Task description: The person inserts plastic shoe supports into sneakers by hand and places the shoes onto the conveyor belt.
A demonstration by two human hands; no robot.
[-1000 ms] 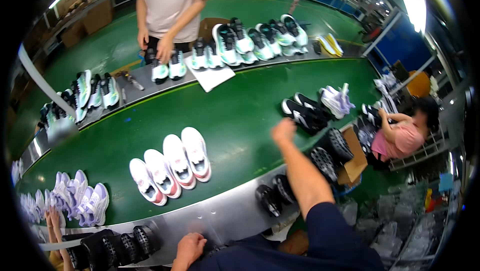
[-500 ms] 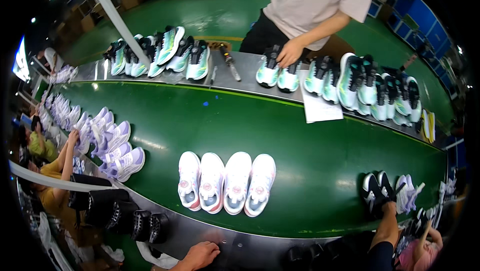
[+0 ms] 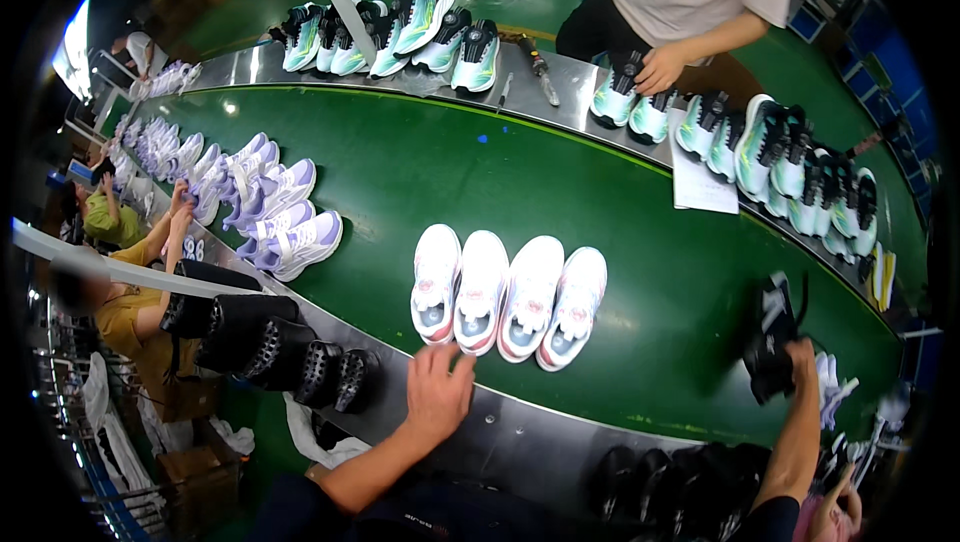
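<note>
Four white shoes with pink heels, among them a white shoe (image 3: 482, 287), stand side by side on the green belt (image 3: 680, 292) with toes pointing away. My left hand (image 3: 440, 389) is open at the near edge, its fingertips by the heels of the two left shoes; whether they touch cannot be made out. Off to the right, my right hand (image 3: 802, 357) is closed on black shoes (image 3: 770, 347) with white markings, tilted and slightly blurred. A loose lace or strap sticks up from them. Part of this pair is hidden, so the exact grip is unclear.
Lilac-white shoes (image 3: 300, 239) line the belt's left side. Black perforated forms (image 3: 318, 372) stand at the near left, and dark shoes (image 3: 650, 477) at the near right. Across, a person handles mint-green shoes (image 3: 648, 117) on a metal ledge beside a screwdriver-like tool (image 3: 540, 72).
My left hand has moved up from the metal edge to the white shoes' heels. The black shoes in my right hand have shifted and tilted. The whole view has swung.
</note>
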